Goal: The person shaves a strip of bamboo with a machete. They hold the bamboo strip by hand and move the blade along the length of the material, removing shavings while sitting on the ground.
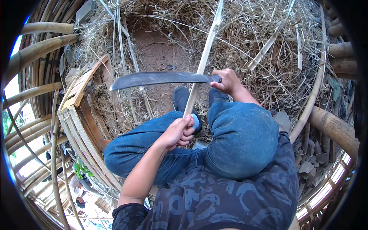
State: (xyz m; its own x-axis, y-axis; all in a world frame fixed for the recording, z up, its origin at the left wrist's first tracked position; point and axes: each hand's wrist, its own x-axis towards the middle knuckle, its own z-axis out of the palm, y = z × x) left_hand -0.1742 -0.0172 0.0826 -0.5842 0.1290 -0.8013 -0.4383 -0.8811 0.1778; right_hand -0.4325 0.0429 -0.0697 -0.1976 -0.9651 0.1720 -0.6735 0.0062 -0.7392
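My left hand [179,132] is closed round the near end of a long pale bamboo strip [206,51], which slants away from me toward the top of the view. In my right hand [227,81] is the handle of a machete [153,79]. Its broad dark blade points left and crosses over the strip, with the tip near the wooden crate. Whether the edge touches the strip I cannot tell. Both hands are in front of my bent knees, above my shoes.
Bamboo shavings [253,46] lie heaped across the ground ahead and to the right. A wooden crate [82,134] stands at my left. Thick bamboo poles [42,48] line the left side, and another pole [333,128] juts in at the right. A person [78,188] is beyond the left poles.
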